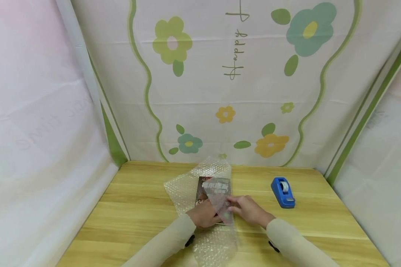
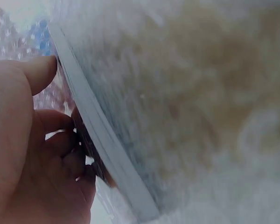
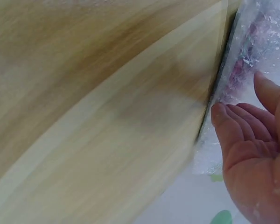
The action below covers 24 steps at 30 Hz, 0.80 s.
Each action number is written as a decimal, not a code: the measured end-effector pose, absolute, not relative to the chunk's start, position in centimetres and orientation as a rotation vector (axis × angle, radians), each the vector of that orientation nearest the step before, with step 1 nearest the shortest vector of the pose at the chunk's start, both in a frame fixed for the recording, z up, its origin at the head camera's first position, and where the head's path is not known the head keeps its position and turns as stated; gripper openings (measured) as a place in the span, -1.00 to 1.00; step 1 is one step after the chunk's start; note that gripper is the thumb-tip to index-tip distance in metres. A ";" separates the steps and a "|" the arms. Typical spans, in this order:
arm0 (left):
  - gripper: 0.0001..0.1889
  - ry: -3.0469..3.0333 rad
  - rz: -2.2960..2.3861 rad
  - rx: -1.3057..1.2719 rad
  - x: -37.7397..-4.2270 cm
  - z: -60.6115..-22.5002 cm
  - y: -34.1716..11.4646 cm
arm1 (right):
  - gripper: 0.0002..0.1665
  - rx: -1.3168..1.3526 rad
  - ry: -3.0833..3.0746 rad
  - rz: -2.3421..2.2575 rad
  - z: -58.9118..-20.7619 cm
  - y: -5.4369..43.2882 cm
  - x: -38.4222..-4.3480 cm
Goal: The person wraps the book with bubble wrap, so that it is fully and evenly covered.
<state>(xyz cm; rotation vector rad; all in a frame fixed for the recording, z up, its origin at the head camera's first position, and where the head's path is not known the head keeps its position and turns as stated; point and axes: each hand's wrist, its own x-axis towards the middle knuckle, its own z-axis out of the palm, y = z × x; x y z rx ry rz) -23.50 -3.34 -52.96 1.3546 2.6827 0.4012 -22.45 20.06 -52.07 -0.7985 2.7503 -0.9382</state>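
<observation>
A book with a dark picture cover and pale page edges lies on a sheet of bubble wrap. A flap of the wrap is folded over its right part. My left hand rests on the cover, its fingertips partly under the flap. In the left wrist view its thumb and fingers touch the cover side by side. My right hand is at the book's right edge. Its fingers touch the wrap there, with the thumb apart from them in the right wrist view.
A blue tape dispenser with a roll of tape stands right of the wrap on the wooden table. Floral cloth hangs behind the table, and more cloth closes in both sides. One end of the wrap runs toward the front.
</observation>
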 end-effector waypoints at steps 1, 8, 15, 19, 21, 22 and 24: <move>-0.36 2.660 0.430 1.360 -23.7 -53.0 -3.4 | -0.38 -0.801 2.761 -0.921 -52.0 19.9 -22.4; -0.43 2.608 0.377 1.373 -24.9 -53.1 -4.6 | -0.44 -0.763 2.792 -0.877 -51.9 19.4 -22.1; -0.41 2.674 0.362 1.257 -25.1 -51.7 -8.7 | -0.49 -0.751 2.813 -0.834 -51.5 18.6 -21.8; -0.36 2.719 0.395 1.035 -25.5 -50.4 -10.8 | -0.49 -0.754 2.815 -0.840 -51.1 18.3 -21.7; -0.36 2.747 0.394 0.986 -25.6 -49.7 -11.3 | -0.44 -0.755 2.804 -0.851 -51.1 18.2 -21.4; -0.36 2.760 0.392 0.972 -25.7 -49.4 -11.4 | -0.40 -0.760 2.804 -0.862 -51.1 18.1 -21.3; -0.35 2.783 0.379 0.964 -25.7 -48.9 -11.4 | -0.39 -0.767 2.810 -0.856 -51.2 17.9 -21.0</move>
